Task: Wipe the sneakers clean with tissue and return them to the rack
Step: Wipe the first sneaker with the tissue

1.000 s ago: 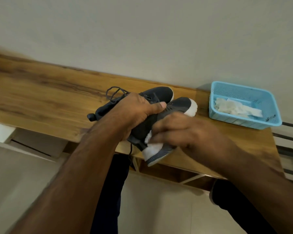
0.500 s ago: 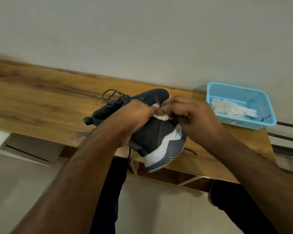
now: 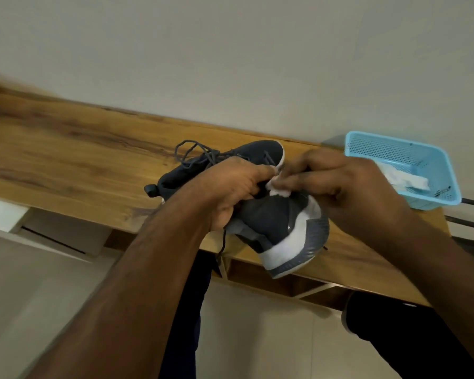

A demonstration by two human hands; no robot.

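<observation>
Progress: mid-wipe | left hand (image 3: 230, 187) grip wraps one sneaker (image 3: 279, 225) held above the worktop (image 3: 66, 154) | right hand (image 3: 348, 184) pinches tissue (image 3: 279, 190) on it | second sneaker (image 3: 230, 162) lies behind, racking both left

Single head-worn wide-angle view, looking forward and down, close over wooden shelf top (image 3: 66, 149), wall behind

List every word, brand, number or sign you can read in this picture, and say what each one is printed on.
No text can be read.
Held sneaker: no legible brand or mark on its side.
Blue basket: a small dark mark near its front right corner, too small and blurred to read.
Wooden shelf top and wall: no writing.
</observation>
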